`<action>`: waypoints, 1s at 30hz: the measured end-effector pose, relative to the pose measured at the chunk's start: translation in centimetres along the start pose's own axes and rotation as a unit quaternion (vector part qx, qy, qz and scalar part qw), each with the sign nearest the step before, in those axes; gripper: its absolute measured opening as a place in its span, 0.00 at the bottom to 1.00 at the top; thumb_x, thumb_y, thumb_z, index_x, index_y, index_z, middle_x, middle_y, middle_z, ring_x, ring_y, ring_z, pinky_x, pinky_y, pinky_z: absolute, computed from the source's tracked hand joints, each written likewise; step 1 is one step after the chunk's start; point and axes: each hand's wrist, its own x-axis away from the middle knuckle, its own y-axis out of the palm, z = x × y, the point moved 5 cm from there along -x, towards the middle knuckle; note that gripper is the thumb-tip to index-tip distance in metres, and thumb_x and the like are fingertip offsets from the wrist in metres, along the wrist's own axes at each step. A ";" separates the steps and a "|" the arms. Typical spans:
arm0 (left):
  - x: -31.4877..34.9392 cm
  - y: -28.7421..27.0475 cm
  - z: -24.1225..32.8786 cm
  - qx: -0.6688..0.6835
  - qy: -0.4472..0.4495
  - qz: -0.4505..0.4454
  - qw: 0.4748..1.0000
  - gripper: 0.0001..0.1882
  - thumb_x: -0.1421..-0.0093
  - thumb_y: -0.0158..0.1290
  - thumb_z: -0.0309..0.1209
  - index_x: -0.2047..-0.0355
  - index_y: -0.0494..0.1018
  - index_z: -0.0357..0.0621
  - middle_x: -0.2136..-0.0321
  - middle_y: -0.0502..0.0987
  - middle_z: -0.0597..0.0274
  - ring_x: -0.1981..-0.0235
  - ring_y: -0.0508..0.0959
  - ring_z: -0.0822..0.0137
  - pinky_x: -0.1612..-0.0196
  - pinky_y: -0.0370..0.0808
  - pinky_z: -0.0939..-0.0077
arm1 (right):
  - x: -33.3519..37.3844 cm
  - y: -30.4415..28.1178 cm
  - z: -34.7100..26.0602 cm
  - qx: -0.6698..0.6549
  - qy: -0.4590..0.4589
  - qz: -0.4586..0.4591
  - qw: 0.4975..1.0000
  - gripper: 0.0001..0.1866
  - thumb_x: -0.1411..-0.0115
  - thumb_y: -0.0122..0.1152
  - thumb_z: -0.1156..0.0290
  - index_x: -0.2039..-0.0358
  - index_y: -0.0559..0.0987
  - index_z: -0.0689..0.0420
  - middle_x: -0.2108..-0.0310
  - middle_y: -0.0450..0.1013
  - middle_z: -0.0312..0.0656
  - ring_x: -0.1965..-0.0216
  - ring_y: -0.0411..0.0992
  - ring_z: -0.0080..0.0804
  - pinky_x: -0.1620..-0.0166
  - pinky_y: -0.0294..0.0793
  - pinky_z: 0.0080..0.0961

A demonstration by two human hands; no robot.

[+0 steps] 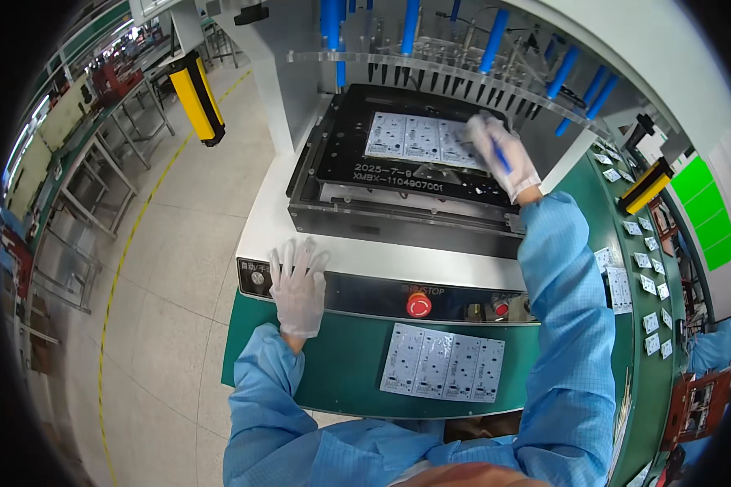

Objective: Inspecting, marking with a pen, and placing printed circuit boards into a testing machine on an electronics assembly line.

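Observation:
My left hand (299,288), in a thin white glove, lies spread on the front edge of the test machine (268,235), beside a small round knob (257,277). My right hand (502,154), gloved too, is over the right end of a white circuit board panel (418,136). A slim blue pen-like stick (503,157) shows in its grasp; the fingertips are blurred. The panel lies in the black fixture (345,150), and my right hand hides its right end. A second white circuit board panel (443,363) lies flat on the green table in front of the machine.
Above the fixture hangs a clear plate (439,63) with black probes and blue posts. A red stop button (418,305) is on the front panel. Yellow-black light bars (196,99) flank the machine. Several small boards (648,284) lie on the green bench (638,325) at right, near a green-lit screen (705,211).

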 end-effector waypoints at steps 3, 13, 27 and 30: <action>0.2 0.0 -0.3 0.015 -0.004 -0.006 1.000 0.21 0.33 0.33 0.38 0.51 0.74 0.49 0.42 0.66 0.58 0.37 0.58 0.47 0.33 0.43 0.42 | 0.1 1.0 0.3 0.079 0.024 -0.025 0.996 0.09 0.38 0.54 0.67 0.61 0.77 0.57 0.66 0.73 0.51 0.66 0.72 0.51 0.60 0.73 0.34; -0.1 0.0 -0.5 0.036 -0.004 -0.019 0.999 0.22 0.32 0.32 0.39 0.54 0.75 0.49 0.44 0.68 0.60 0.37 0.59 0.47 0.34 0.44 0.40 | -1.7 1.8 2.6 0.118 0.063 -0.119 0.984 0.11 0.33 0.48 0.72 0.56 0.72 0.65 0.56 0.73 0.41 0.52 0.71 0.36 0.44 0.67 0.25; -0.2 -0.1 -0.2 0.017 -0.002 -0.005 1.000 0.23 0.31 0.30 0.38 0.56 0.77 0.44 0.47 0.72 0.59 0.39 0.61 0.47 0.34 0.46 0.41 | -2.6 4.8 1.4 0.174 -0.065 -0.290 0.939 0.21 0.34 0.43 0.50 0.60 0.74 0.55 0.72 0.75 0.49 0.69 0.74 0.44 0.61 0.75 0.32; -0.1 0.0 -0.4 0.021 -0.002 -0.007 1.000 0.23 0.31 0.31 0.38 0.55 0.77 0.46 0.46 0.71 0.60 0.38 0.61 0.47 0.34 0.45 0.41 | -2.9 4.3 -0.4 0.219 -0.084 -0.214 0.948 0.19 0.34 0.45 0.53 0.60 0.74 0.56 0.73 0.75 0.47 0.72 0.74 0.44 0.66 0.76 0.32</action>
